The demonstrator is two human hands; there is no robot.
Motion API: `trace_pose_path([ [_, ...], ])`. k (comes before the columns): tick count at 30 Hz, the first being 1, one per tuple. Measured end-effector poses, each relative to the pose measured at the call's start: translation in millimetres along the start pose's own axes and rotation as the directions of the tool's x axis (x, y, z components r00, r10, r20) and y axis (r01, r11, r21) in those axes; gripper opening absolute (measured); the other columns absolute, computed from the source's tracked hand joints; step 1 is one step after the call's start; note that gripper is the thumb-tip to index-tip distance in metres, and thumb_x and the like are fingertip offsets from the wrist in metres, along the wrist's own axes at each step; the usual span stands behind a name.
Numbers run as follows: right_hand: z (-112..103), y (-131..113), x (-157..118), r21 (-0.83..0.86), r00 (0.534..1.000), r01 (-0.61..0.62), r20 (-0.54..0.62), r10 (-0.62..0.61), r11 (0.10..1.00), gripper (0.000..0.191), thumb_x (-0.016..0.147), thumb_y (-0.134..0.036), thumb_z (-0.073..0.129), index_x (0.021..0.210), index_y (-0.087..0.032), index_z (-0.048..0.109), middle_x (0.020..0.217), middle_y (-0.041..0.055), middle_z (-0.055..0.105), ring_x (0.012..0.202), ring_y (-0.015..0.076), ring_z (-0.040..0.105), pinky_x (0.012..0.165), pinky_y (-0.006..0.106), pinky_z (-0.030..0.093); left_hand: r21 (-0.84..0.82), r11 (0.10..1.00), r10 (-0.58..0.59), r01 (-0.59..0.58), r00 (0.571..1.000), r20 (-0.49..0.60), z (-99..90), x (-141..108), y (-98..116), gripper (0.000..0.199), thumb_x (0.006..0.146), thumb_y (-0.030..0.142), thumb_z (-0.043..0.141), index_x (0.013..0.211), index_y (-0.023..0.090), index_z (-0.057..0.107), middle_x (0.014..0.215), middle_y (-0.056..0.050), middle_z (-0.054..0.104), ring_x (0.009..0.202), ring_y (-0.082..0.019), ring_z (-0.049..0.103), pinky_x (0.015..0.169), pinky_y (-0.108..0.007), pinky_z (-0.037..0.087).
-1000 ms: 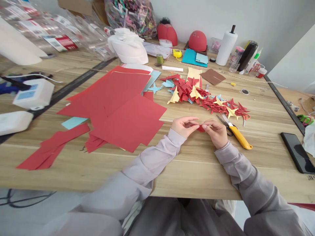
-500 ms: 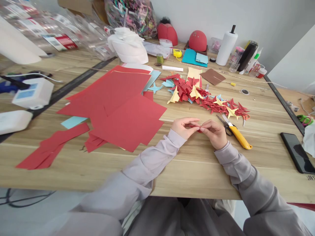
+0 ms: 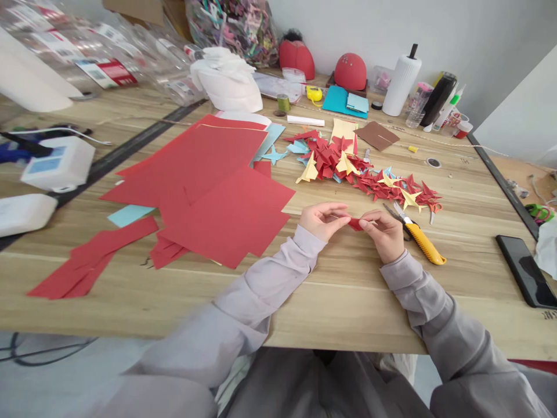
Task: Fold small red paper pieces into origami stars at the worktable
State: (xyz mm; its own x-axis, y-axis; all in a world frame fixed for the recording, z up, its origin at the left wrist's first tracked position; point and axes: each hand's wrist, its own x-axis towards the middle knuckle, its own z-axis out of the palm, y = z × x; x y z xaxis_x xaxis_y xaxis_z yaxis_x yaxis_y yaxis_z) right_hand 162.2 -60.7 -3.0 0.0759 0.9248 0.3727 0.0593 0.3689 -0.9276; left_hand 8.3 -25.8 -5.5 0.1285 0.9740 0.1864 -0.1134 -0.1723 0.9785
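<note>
A small folded piece of red paper [image 3: 355, 224] is pinched between my two hands, above the wooden table. My left hand [image 3: 322, 220] grips its left end between thumb and fingers. At the other end, the thumb and forefinger of my right hand [image 3: 383, 233] are closed on it. Just beyond my hands lies a heap of folded paper stars [image 3: 328, 159], mostly red with some yellow and blue. To the right of my right hand are a yellow utility knife [image 3: 424, 241] and dark-handled scissors [image 3: 404, 227], partly overlapped by the knife.
Large red paper sheets [image 3: 217, 209] and cut red strips [image 3: 93, 255] lie on the left. A black phone [image 3: 526, 270] rests near the right edge. Along the back stand a white bottle [image 3: 401, 87], a yellow tape measure [image 3: 314, 93] and a white paper stack [image 3: 226, 81].
My hands have drawn slightly apart, so more of the red paper shows between them. My left hand shifted a little left and my right hand a little right.
</note>
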Motion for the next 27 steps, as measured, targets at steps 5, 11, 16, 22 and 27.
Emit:
trace_pose_path([
  [5, 0.0, -0.3, 0.3, 0.01, 0.999, -0.017, 0.034, 0.017, 1.0, 0.007, 0.069, -0.026, 0.071, 0.072, -0.021, 0.066, 0.074, 0.0017, 0.062, 0.071, 0.0144, 0.058, 0.062, 0.029, 0.048, -0.006, 1.0, -0.027, 0.027, 0.999, 0.028, -0.1, -1.3, 1.5, 0.037, 0.055, 0.03, 0.076, 0.086, 0.011, 0.069, 0.073, -0.008, 0.071, 0.066, -0.018, 0.067, 0.065, -0.028, 0.055],
  [11, -0.9, 2.2, -1.1, -0.03, 0.995, -0.024, 0.101, 0.027, 0.999, 0.006, 0.071, -0.026, 0.07, 0.07, -0.021, 0.066, 0.073, 0.0025, 0.062, 0.069, 0.0143, 0.057, 0.062, 0.029, 0.047, -0.021, 0.999, -0.025, 0.027, 0.996, 0.087, 2.1, -3.1, -2.2, 0.036, 0.055, 0.026, 0.076, 0.086, 0.012, 0.069, 0.072, -0.008, 0.071, 0.066, -0.018, 0.067, 0.065, -0.028, 0.055],
  [16, -2.4, 3.2, -1.6, -0.069, 0.987, -0.027, 0.158, 0.037, 0.997, 0.011, 0.073, -0.03, 0.067, 0.071, -0.02, 0.065, 0.075, 0.0028, 0.061, 0.069, 0.0144, 0.057, 0.064, 0.03, 0.048, -0.009, 0.999, -0.034, 0.035, 0.994, 0.101, 2.0, -3.7, -3.0, 0.034, 0.054, 0.025, 0.075, 0.085, 0.012, 0.069, 0.068, -0.007, 0.07, 0.062, -0.017, 0.066, 0.063, -0.028, 0.055],
  [22, -0.4, -1.2, -0.4, -0.056, 0.984, -0.005, 0.176, 0.015, 0.998, 0.014, 0.074, -0.033, 0.067, 0.069, -0.02, 0.064, 0.07, 0.0023, 0.06, 0.067, 0.0144, 0.057, 0.064, 0.031, 0.048, 0.075, 0.997, -0.019, 0.014, 0.997, 0.068, 1.6, -6.2, 2.4, 0.023, 0.055, 0.023, 0.074, 0.075, 0.012, 0.069, 0.064, -0.006, 0.069, 0.058, -0.015, 0.064, 0.059, -0.026, 0.052],
  [27, 1.1, -2.2, 1.0, -0.055, 0.997, -0.012, 0.073, 0.016, 0.998, 0.016, 0.07, -0.035, 0.069, 0.068, -0.021, 0.064, 0.07, 0.002, 0.061, 0.068, 0.0147, 0.057, 0.065, 0.031, 0.048, 0.014, 1.0, -0.022, 0.022, 0.998, 0.058, 1.5, -2.6, 0.5, 0.037, 0.054, 0.028, 0.076, 0.087, 0.012, 0.069, 0.07, -0.007, 0.07, 0.062, -0.015, 0.065, 0.06, -0.026, 0.053],
])
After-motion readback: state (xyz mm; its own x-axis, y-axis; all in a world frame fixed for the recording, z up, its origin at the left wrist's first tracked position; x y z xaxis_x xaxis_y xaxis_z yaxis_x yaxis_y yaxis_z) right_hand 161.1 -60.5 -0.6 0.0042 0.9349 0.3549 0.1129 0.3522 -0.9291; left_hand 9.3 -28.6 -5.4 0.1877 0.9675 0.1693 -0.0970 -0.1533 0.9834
